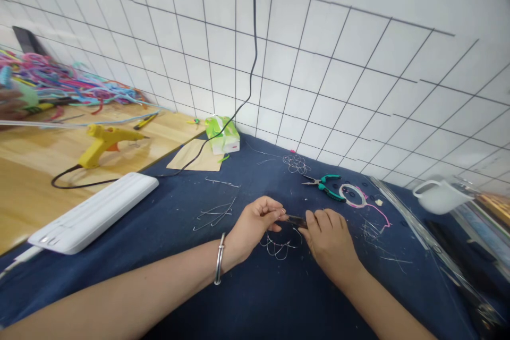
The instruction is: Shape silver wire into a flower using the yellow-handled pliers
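My left hand (261, 219), with a silver bangle at the wrist, pinches a thin metal wire between thumb and forefinger. A looped wire shape (278, 251) shows just below my fingers and seems joined to that wire. My right hand (330, 234) is closed around dark pliers (297, 220), whose jaws point left to the wire at my left fingertips. The handles are mostly hidden under my right hand. Several bent wire pieces (215, 213) lie to the left of my left hand.
Teal-handled pliers (332, 191), a wire coil (296, 163) and a ring-shaped spool (352, 195) lie beyond my right hand. A white mug (440, 196) stands at right. At left are a power strip (95, 212), a yellow glue gun (101, 144), a tissue pack (223, 135) and another person's hand (11, 105).
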`<state>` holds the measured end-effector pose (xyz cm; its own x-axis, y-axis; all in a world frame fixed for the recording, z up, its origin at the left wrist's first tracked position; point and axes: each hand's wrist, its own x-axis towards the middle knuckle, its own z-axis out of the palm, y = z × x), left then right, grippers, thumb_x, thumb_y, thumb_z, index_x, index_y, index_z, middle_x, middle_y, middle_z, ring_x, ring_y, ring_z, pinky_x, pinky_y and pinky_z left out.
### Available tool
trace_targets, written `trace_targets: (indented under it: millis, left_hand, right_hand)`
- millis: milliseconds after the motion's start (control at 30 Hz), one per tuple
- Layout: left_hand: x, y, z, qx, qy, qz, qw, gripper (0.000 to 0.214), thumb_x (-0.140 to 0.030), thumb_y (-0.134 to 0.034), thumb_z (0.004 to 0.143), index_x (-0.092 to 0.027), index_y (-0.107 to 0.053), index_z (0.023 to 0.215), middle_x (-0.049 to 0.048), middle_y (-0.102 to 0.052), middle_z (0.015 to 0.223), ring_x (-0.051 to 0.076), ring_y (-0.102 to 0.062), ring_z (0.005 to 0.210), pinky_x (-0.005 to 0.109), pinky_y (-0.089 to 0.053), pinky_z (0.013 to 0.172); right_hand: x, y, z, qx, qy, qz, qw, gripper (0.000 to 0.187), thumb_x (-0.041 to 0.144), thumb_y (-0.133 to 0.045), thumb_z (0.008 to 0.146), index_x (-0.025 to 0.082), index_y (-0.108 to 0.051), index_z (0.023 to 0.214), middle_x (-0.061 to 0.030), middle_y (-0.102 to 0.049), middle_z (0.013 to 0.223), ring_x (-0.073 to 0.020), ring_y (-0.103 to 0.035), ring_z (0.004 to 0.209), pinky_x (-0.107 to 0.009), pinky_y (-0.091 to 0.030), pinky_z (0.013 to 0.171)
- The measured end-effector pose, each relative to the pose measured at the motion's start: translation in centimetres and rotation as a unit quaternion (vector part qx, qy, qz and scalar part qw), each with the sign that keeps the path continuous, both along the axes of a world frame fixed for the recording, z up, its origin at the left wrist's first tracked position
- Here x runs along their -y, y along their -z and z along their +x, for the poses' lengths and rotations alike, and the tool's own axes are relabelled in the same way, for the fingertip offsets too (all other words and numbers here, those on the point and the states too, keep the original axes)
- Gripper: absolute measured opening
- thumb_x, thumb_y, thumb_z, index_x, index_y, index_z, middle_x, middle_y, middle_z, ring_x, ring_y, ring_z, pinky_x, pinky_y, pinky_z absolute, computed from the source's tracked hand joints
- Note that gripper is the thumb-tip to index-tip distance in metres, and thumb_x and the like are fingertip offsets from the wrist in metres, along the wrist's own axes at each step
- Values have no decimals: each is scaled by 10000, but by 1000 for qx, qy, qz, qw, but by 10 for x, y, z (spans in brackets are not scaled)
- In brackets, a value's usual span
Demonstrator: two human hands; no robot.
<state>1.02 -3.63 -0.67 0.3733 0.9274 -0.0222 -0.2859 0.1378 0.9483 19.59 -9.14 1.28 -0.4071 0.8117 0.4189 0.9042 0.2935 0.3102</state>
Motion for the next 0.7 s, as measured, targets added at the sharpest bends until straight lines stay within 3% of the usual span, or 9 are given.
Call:
trace_targets:
  millis: [433,700]
  left_hand:
    - [0,1,0,-3,4,3,1000,98,-198,-585,758,-140,-552,830,38,-619,810,132,-597,775,223,-472,623]
    - [-3,4,-1,-32,17,14,999,122,-196,-616,729,-148,-532,805,26,-607,789,121,-582,713,198,-447,541]
  right_hand:
    - [-1,4,2,7,-5,-24,1000,342,332,-417,871,115,-547,1101,-124,-546,878,-243,-444,867,-397,-357,762]
    - [0,4,2,7,-3,-21,1000,338,332,-423,868,120,-548,1099,-125,-545,884,-250,-440,887,-398,-349,774]
